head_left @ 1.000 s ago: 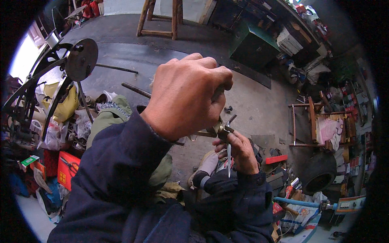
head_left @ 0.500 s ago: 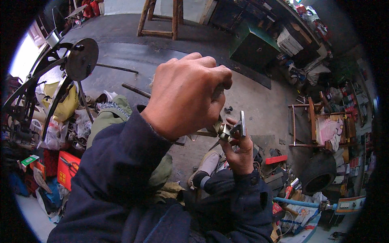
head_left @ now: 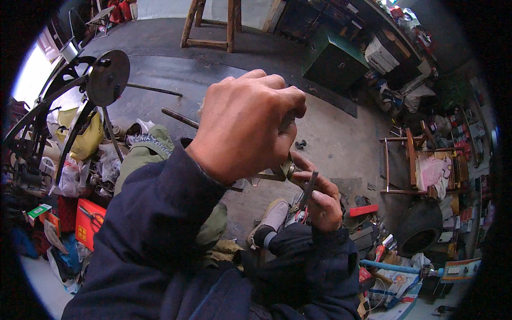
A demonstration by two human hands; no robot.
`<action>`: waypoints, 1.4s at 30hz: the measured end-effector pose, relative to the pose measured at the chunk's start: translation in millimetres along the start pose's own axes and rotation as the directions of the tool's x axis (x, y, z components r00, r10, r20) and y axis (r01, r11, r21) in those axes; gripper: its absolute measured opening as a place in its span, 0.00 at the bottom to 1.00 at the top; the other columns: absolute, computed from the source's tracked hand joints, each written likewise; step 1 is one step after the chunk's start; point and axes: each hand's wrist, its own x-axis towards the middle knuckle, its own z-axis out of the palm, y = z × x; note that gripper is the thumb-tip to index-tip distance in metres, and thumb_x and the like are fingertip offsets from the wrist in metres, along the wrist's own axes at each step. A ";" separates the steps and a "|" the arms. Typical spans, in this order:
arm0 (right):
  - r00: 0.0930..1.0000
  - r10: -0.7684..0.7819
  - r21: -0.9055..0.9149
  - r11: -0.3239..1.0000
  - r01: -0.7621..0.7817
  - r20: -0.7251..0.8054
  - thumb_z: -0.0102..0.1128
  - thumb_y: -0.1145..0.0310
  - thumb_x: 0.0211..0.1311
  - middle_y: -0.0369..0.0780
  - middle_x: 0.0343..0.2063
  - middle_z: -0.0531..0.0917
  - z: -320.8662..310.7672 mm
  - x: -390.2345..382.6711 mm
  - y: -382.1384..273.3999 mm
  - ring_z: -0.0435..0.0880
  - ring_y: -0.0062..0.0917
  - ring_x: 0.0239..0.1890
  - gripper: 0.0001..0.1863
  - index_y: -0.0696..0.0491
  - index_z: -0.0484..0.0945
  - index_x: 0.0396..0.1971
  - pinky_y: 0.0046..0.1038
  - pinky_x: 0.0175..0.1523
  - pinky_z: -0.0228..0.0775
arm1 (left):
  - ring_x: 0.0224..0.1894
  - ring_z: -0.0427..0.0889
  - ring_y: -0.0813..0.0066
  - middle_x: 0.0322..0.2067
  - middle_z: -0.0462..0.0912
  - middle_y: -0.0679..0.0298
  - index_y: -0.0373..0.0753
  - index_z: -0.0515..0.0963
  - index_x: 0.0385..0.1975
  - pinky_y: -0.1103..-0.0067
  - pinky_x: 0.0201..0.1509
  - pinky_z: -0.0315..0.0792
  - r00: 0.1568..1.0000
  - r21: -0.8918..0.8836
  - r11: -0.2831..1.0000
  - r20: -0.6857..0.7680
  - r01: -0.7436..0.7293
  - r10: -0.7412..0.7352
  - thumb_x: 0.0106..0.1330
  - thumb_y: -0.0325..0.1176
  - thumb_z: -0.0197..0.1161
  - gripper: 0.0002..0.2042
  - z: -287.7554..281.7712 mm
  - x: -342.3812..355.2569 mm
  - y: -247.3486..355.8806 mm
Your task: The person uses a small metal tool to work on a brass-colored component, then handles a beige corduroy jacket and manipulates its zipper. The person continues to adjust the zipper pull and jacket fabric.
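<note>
My left hand (head_left: 248,125) is closed in a fist at the middle of the view, its back toward me. A brass-coloured metal fitting (head_left: 288,169) juts out below its thumb side; the part inside the fist is hidden. Just below and to the right, my right hand (head_left: 324,205) is closed on a flat dark metal bar (head_left: 309,190) that stands tilted between thumb and fingers. Its fingertips reach up beside the fitting. Whether bar and fitting are joined, I cannot tell. A thin metal edge shows under my left wrist.
A black machine with a round disc (head_left: 108,78) stands at left, above bags and a red box (head_left: 90,224). Beyond are a wooden stool (head_left: 230,26) and a green metal box (head_left: 335,61). At right are a wooden-framed chair (head_left: 408,162), a tyre (head_left: 421,226) and clutter.
The metal bar in my right hand has swung down and toward me, and the right fingers have shifted their hold around it. My left hand has stayed almost still.
</note>
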 end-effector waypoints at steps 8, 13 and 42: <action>0.973 0.050 -0.200 0.975 -0.096 -0.226 0.69 0.44 0.75 0.51 0.80 0.74 9.4 1.7 -4.7 0.71 0.43 0.83 0.34 0.57 0.83 0.68 0.45 0.84 0.62 | 0.45 0.90 0.54 0.38 0.90 0.63 0.47 0.90 0.39 0.62 0.47 0.85 1.000 -0.047 0.999 -0.013 -0.014 0.014 0.58 0.29 0.73 0.10 3.3 0.0 -3.3; 0.951 0.083 -0.260 0.952 -0.164 -0.298 0.72 0.46 0.76 0.45 0.70 0.82 11.5 -0.5 -8.7 0.78 0.37 0.75 0.35 0.55 0.79 0.70 0.40 0.78 0.69 | 0.44 0.90 0.54 0.38 0.90 0.63 0.47 0.89 0.39 0.61 0.46 0.85 1.000 -0.013 1.000 -0.013 0.002 -0.002 0.58 0.29 0.73 0.10 1.6 -1.1 -0.7; 0.882 0.200 -0.260 0.907 -0.331 -0.426 0.69 0.62 0.81 0.50 0.64 0.87 22.8 8.9 -0.9 0.90 0.35 0.62 0.33 0.63 0.72 0.76 0.36 0.70 0.80 | 0.45 0.90 0.56 0.38 0.90 0.64 0.47 0.90 0.39 0.62 0.46 0.85 1.000 0.005 1.000 -0.005 -0.004 0.004 0.58 0.29 0.73 0.09 0.8 -1.1 0.3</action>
